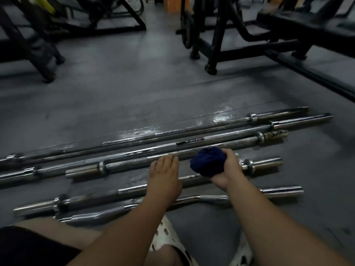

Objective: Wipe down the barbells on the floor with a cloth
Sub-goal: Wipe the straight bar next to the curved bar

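Note:
Several steel barbells lie side by side on the grey gym floor. My right hand (227, 170) grips a bunched dark blue cloth (208, 161) just above the shaft of a short chrome barbell (124, 163) with rusty sleeves. My left hand (164, 174) reaches forward with straight fingers, its fingertips touching that same shaft to the left of the cloth. Both forearms cross over a nearer short bar (92, 198) and a curl bar (209, 198). Three longer bars (192, 143) lie beyond.
Black machine frames (213, 54) and a bench (299, 22) stand at the back right, more dark equipment (34, 45) at the back left. A weight plate (186, 33) hangs on a frame. My knee and white perforated shoes (165, 240) are at the bottom.

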Motion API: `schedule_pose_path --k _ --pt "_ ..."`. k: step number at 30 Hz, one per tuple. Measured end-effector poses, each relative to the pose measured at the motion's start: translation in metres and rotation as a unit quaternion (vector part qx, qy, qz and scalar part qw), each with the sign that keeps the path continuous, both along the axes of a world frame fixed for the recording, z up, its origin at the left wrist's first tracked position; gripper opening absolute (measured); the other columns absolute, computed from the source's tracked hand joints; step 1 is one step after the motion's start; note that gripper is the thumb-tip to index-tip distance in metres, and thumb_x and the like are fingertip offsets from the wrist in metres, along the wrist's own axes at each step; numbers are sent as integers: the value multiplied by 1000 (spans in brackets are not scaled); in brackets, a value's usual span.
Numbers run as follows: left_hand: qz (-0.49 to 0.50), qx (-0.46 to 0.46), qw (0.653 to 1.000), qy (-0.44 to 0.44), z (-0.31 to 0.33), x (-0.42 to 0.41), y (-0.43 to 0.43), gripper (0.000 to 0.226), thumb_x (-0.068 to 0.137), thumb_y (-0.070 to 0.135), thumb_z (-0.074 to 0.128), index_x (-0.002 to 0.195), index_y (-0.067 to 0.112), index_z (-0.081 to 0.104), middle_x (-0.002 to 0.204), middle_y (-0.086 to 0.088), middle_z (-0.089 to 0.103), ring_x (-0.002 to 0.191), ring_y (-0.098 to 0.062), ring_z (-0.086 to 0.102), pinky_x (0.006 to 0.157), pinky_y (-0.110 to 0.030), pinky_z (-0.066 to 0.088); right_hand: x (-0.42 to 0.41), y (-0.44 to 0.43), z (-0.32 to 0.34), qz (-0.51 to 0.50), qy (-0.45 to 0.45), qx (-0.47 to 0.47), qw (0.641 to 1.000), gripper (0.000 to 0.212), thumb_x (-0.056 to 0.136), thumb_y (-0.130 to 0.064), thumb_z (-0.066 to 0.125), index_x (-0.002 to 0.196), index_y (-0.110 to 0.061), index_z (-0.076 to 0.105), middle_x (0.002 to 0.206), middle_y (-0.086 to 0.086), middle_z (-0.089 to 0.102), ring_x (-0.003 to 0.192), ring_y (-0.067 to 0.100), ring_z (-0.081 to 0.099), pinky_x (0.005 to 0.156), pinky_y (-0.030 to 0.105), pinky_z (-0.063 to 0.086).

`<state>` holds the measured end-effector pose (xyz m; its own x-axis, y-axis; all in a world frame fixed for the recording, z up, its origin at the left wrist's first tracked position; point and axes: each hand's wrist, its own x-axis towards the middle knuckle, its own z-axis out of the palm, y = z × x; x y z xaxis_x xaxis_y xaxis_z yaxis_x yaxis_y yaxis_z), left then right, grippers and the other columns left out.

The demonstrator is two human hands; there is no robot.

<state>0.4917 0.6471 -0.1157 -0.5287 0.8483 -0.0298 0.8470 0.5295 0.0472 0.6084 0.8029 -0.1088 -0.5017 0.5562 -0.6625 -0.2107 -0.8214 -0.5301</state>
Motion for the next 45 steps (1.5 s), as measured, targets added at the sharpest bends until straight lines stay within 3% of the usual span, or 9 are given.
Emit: schedule_pose_path --k 8,11,20,24,28,33,36,41,45 --pt "-112 -38 989 89 61 -44 0 78 88 35 53 155 20 17 163 -5 16 147 -26 19 119 -42 18 -17 -1 19 -34 123 -36 991 41 96 -18 38 130 -2 53 122 26 62 104 41 60 93 53 50" --pt "-191 -47 976 95 77 -66 0 76 90 35 53 156 21 18 162 -4 19 146 -25 21 120 -41 20 -30 7 6 -29 87 -12 996 30 97 -14 51 125 -4 55 109 20 65 94 33 64 76 44 58" --pt "-280 13 959 -38 -25 -131 -41 63 74 32 53 134 16 57 143 -13 51 125 -31 54 100 -43 50 -69 7 -97 23 -186 128 974 23 98 -15 52 120 -19 56 110 13 63 93 27 61 83 43 52" --pt "-244 6 962 -120 -88 -140 -33 66 71 30 58 136 17 52 148 -10 45 129 -30 48 101 -45 48 -77 15 -128 169 -345 316 867 20 96 -13 54 109 -28 58 99 -3 60 92 17 58 85 38 49" --pt "-185 6 965 -186 -131 -140 -34 64 75 35 55 137 18 50 149 -10 43 129 -30 49 102 -45 48 -82 36 -169 202 -485 465 713 31 94 -17 58 124 -15 60 125 5 47 103 16 47 89 27 39" --pt "-153 20 963 -222 -151 -148 -52 64 80 41 51 140 18 51 151 -7 42 130 -28 49 105 -44 45 -132 -39 -220 271 -538 567 562 38 80 -32 48 111 -16 64 116 10 55 107 32 48 86 45 46" --pt "-155 14 964 -217 -159 -157 -62 65 80 40 52 140 18 51 150 -7 43 129 -28 49 105 -43 45 -126 -38 -224 341 -475 634 506 48 75 -30 40 113 -15 66 108 11 61 98 33 54 81 45 45" --pt "-155 -27 964 -216 -180 -158 -53 65 76 40 56 138 17 51 149 -9 43 125 -31 52 102 -43 46 -103 -17 -219 232 -616 530 535 47 80 -14 56 127 -14 59 137 13 51 124 37 44 96 52 40" --pt "-144 -33 964 -223 -183 -156 -48 65 76 41 52 136 17 52 148 -9 45 124 -30 54 101 -43 47 -92 -22 -222 376 -489 653 439 60 73 -14 49 133 -11 54 141 13 46 125 34 45 97 50 45"
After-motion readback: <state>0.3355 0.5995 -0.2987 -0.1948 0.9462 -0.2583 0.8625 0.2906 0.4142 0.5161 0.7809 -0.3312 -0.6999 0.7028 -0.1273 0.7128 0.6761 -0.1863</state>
